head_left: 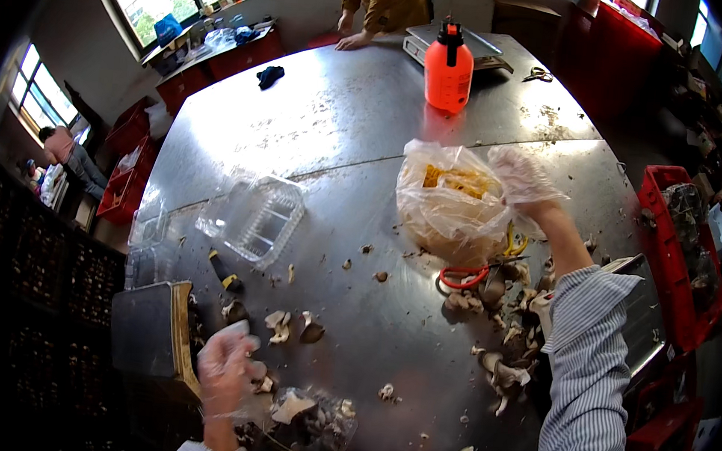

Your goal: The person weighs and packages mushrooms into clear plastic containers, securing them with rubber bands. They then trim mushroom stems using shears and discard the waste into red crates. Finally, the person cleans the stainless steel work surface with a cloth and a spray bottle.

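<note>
My left hand (226, 372), in a clear plastic glove, is loosely curled with the fingers apart. It hovers above the near-left table edge, beside a clear plastic box (348, 437) filled with grey mushrooms (294, 407). My right hand (521, 178), also gloved, grips the right rim of a translucent plastic bag (451, 225). Yellow strips (459, 181) show in the bag's mouth; their kind is unclear. Red-handled scissors (465, 277) and a yellow-handled tool (512, 240) lie against the bag's near side. Oyster mushrooms (504, 374) are heaped beneath my right forearm.
An empty clear clamshell (263, 217) lies left of centre, near a black-and-yellow knife handle (225, 270). A dark-topped box (144, 331) stands at left. An orange spray bottle (448, 72) stands before a scale (418, 48). Red crates (675, 262) flank the table; another person (385, 0) stands across it.
</note>
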The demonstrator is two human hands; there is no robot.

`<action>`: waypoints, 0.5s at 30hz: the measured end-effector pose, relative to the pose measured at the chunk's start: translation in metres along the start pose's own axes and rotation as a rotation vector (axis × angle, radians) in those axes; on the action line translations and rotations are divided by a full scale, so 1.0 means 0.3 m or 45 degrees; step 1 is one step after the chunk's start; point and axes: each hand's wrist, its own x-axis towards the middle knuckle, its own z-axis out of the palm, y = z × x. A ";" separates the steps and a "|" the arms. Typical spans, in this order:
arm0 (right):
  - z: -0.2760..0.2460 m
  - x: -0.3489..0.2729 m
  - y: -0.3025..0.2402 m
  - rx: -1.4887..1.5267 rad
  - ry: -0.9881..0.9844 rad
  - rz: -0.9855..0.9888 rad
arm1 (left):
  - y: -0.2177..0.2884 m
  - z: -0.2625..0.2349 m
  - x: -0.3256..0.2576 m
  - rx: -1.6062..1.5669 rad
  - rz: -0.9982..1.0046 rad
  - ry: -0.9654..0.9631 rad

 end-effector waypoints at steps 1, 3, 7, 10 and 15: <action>-0.003 -0.050 -0.117 0.188 0.017 0.039 | -0.095 -0.178 -0.066 0.259 0.022 0.108; -0.043 -0.165 -0.340 0.524 0.050 0.149 | -0.211 -0.389 -0.259 0.283 -0.213 0.310; 0.102 -0.356 -0.497 0.898 0.098 0.358 | -0.475 -0.496 -0.612 0.317 -0.757 0.293; 0.428 -0.580 -0.635 0.472 -0.484 -0.029 | -0.545 -0.384 -0.744 0.159 -0.786 0.280; 0.744 -0.974 -0.823 0.076 -1.092 0.164 | -0.570 -0.293 -0.679 0.073 -0.666 0.031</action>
